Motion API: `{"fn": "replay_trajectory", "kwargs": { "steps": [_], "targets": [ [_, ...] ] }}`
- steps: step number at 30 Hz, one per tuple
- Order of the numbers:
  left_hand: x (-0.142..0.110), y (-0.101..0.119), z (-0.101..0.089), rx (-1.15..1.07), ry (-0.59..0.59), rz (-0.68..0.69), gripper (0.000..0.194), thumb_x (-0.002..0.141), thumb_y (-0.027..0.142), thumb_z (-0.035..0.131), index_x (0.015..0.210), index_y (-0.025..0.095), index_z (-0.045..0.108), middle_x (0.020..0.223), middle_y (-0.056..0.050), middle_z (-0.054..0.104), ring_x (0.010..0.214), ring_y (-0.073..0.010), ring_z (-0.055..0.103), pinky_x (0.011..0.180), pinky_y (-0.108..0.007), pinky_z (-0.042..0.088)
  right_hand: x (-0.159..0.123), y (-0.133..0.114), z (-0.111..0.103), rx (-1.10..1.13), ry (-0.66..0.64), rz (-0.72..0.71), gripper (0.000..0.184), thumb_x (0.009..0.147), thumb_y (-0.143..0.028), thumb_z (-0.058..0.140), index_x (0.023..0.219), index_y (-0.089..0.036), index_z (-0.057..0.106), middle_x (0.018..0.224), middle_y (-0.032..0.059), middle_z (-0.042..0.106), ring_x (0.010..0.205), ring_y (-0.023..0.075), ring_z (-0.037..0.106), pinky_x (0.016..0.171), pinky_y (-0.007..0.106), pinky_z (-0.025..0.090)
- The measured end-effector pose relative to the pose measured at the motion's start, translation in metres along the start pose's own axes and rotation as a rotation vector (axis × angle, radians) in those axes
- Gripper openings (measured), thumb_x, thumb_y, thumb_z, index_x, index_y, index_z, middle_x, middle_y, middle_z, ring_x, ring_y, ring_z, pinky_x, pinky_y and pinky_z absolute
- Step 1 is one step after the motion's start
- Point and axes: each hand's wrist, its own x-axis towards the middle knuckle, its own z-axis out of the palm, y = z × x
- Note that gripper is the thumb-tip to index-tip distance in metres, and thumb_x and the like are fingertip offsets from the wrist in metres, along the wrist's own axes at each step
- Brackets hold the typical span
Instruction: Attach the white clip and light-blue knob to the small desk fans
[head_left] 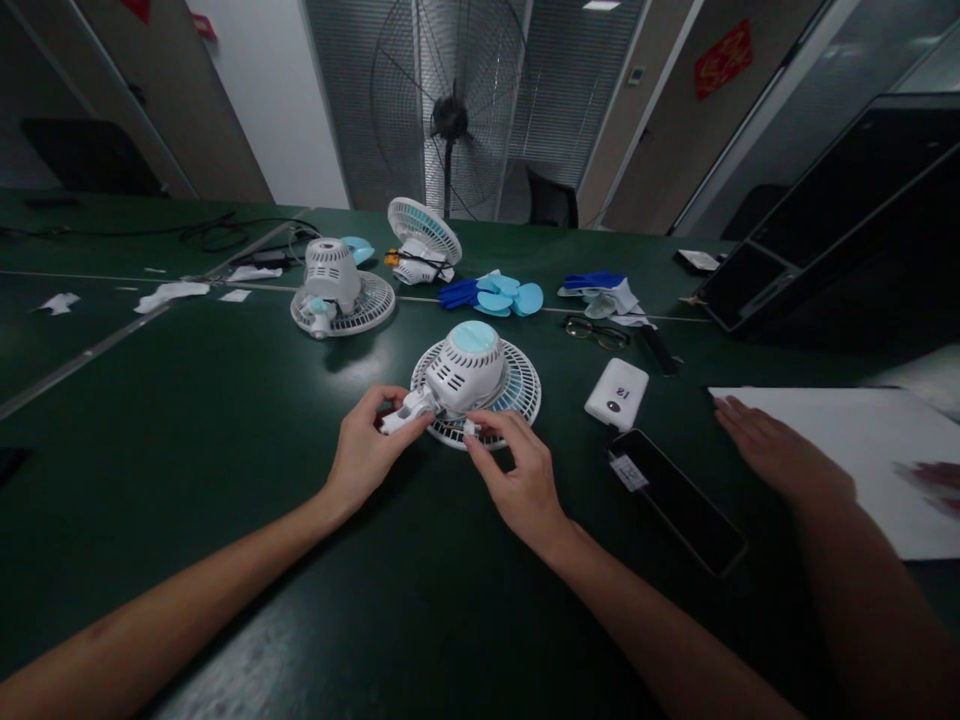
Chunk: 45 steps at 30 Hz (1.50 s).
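Note:
A small white fan [474, 380] with a light-blue cap lies grille-down on the dark green table [187, 470], in the middle of the view. My left hand [367, 450] pinches the white bracket that sticks out at the fan's left side. My right hand [517, 475] has its fingertips closed on the near rim of the grille. Both hands are closed on the fan.
Two more white fans [337, 285] [424, 240] lie further back, with loose blue blades [506, 295], blue gloves and glasses [596, 332]. A white power bank [616, 393] and a black phone [679, 498] lie right of the fan. Another person's hand [780, 455] rests flat by a white sheet [870, 440].

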Motion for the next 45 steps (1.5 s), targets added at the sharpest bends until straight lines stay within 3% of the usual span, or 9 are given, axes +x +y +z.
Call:
{"fn": "replay_trajectory", "kwargs": {
  "steps": [5,10,16,21,25,31,36,41,45],
  "targets": [
    [-0.010,0.008,0.002,-0.295,-0.197,-0.038,0.034,0.092,0.040,0.072,0.116,0.018,0.061,0.099,-0.006,0.072,0.075,-0.0194,0.073,0.071,-0.034,0.063,0.002,0.000,-0.002,-0.038,0.112,-0.015,0.022,0.101,-0.020,0.062,0.122,-0.025,0.066,0.112,0.0063,0.067,0.104,0.0224,0.066,0.093,0.043,0.058],
    [-0.019,0.011,0.004,-0.405,-0.369,-0.059,0.039,0.096,0.036,0.068,0.129,0.017,0.058,0.089,-0.007,0.074,0.084,-0.0233,0.074,0.081,-0.039,0.062,0.003,0.006,-0.007,-0.061,0.184,-0.031,0.023,0.101,-0.019,0.060,0.122,-0.025,0.067,0.114,0.0068,0.066,0.108,0.0228,0.065,0.094,0.042,0.057],
    [-0.019,0.016,0.007,-0.383,-0.410,-0.032,0.037,0.096,0.035,0.066,0.127,0.016,0.062,0.095,-0.009,0.076,0.085,-0.0229,0.074,0.082,-0.039,0.063,-0.001,0.002,-0.004,-0.073,0.236,-0.105,0.025,0.098,-0.017,0.059,0.120,-0.027,0.069,0.107,0.0058,0.065,0.097,0.0218,0.066,0.082,0.039,0.059],
    [-0.019,0.015,0.007,-0.425,-0.410,-0.018,0.034,0.096,0.033,0.067,0.126,0.018,0.066,0.109,-0.012,0.073,0.092,-0.0229,0.075,0.090,-0.043,0.064,-0.002,0.009,-0.003,-0.034,0.361,0.064,0.022,0.099,-0.021,0.059,0.117,-0.025,0.069,0.111,0.0074,0.062,0.099,0.0221,0.065,0.081,0.039,0.059],
    [-0.018,0.010,0.006,-0.476,-0.416,-0.033,0.031,0.096,0.031,0.069,0.125,0.019,0.068,0.114,-0.011,0.070,0.092,-0.0214,0.075,0.090,-0.040,0.064,0.000,0.014,-0.004,0.004,0.287,0.078,0.017,0.099,-0.022,0.059,0.112,-0.024,0.070,0.106,0.0064,0.063,0.091,0.0203,0.065,0.075,0.037,0.058],
    [-0.018,0.011,0.006,-0.508,-0.461,-0.031,0.030,0.098,0.029,0.066,0.127,0.019,0.068,0.114,-0.010,0.070,0.092,-0.0206,0.074,0.090,-0.040,0.063,-0.002,0.003,-0.002,-0.005,0.202,-0.061,0.021,0.097,-0.018,0.059,0.113,-0.025,0.070,0.101,0.0047,0.066,0.089,0.0200,0.066,0.076,0.036,0.058],
    [-0.020,0.014,0.006,-0.459,-0.513,0.028,0.035,0.101,0.028,0.061,0.135,0.020,0.064,0.117,-0.011,0.068,0.091,-0.0200,0.075,0.088,-0.039,0.063,-0.003,0.007,-0.003,-0.002,0.340,0.060,0.019,0.098,-0.020,0.058,0.111,-0.025,0.071,0.105,0.0055,0.061,0.090,0.0197,0.063,0.072,0.035,0.056],
    [-0.019,0.012,0.007,-0.363,-0.540,0.055,0.033,0.102,0.028,0.057,0.134,0.019,0.061,0.119,-0.011,0.067,0.091,-0.0194,0.074,0.085,-0.038,0.063,-0.001,0.018,-0.004,0.012,0.449,0.149,0.014,0.096,-0.021,0.056,0.100,-0.022,0.070,0.097,0.0031,0.057,0.076,0.0161,0.056,0.062,0.029,0.049],
    [-0.023,0.012,0.010,-0.007,-0.508,0.214,0.027,0.101,0.033,0.061,0.125,0.020,0.060,0.114,-0.008,0.066,0.088,-0.0180,0.068,0.076,-0.033,0.061,-0.002,0.020,-0.002,0.017,0.427,0.144,0.014,0.093,-0.018,0.054,0.090,-0.020,0.067,0.090,0.0008,0.055,0.076,0.0164,0.054,0.063,0.030,0.043]
  ]
}}
